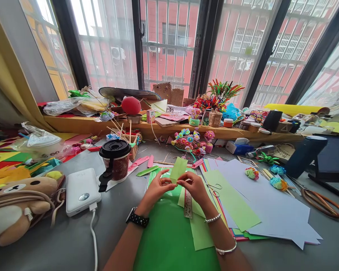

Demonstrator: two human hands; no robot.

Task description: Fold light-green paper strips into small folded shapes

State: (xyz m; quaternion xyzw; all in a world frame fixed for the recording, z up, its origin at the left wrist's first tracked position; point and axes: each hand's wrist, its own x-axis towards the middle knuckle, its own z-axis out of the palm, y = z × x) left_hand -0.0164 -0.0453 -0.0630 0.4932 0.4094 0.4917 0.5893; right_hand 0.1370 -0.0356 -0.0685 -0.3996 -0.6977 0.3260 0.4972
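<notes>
A light green piece of paper (178, 170) stands raised between both hands, above the green mat (169, 233). My left hand (159, 187) pinches its lower left edge with thumb and fingers. My right hand (193, 185) grips the lower right corner, its fingertips close to the left ones. Beneath the right hand lies a patterned ruler (188, 205), partly covered. Light green paper pieces (202, 233) rest under the right forearm. The scissors (215, 189) lie just right of the right hand, partly hidden. A folded green strip (147, 171) sits beyond the left hand.
On the left are a lidded cup (115, 160), a white power bank (83, 191) with its cable, and a plush bear (19, 210). White paper sheets (271, 203) spread out at right, near a dark blue cylinder (306, 156). Craft flowers (186, 141) stand behind.
</notes>
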